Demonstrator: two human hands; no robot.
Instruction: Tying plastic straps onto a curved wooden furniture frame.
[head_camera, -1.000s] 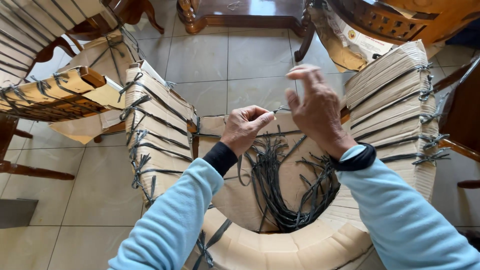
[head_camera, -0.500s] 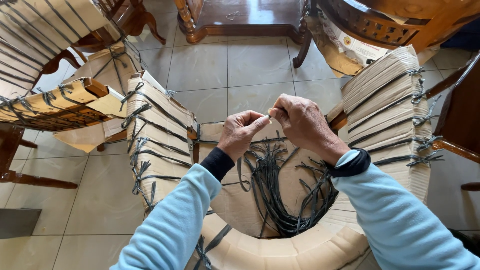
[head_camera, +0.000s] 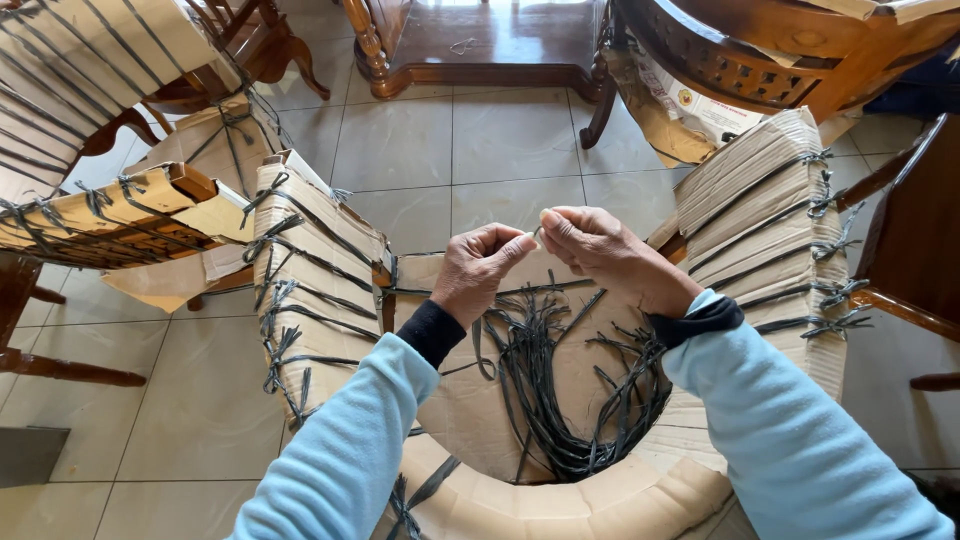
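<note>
A thin black strap is pinched between the fingertips of the left hand and the right hand, both closed tight on it above a cardboard-wrapped chair. A bundle of loose black straps lies on its seat below. More wrapped chairs stand on the tiled floor.

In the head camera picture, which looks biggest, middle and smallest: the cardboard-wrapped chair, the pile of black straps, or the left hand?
1. Cardboard-wrapped chair
2. Pile of black straps
3. Left hand; it sits nearer the camera, yet looks smallest.
</note>
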